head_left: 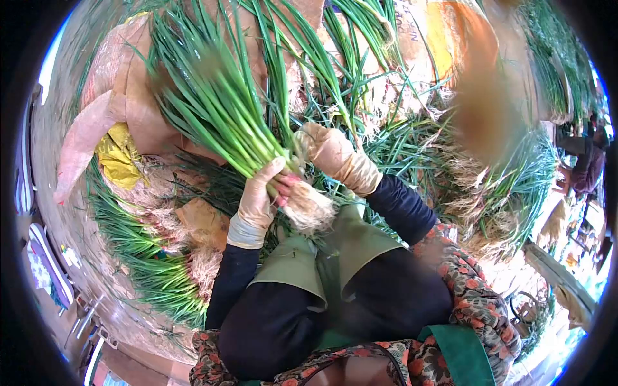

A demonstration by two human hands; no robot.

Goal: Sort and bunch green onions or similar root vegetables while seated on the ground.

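My left hand (pixel 257 198), in a pale glove, is closed around a thick bunch of green onions (pixel 248 132). The bunch slants up and left, with pinkish bases and white stringy roots (pixel 308 204) toward my knees. Just right of the stalks is my right hand (pixel 333 154), also gloved, with its fingers curled inward. Whatever those fingers hold, if anything, is hidden. More green onions (pixel 273 58) lie on the ground beyond both hands.
Finished-looking bundles of green onions (pixel 145 273) line the left side. A rooty heap (pixel 479 186) spreads to the right. Sacking (pixel 151 119), a yellow bag (pixel 119 157) and an orange-and-white sack (pixel 444 38) lie around. Another person (pixel 587 157) is at the far right edge.
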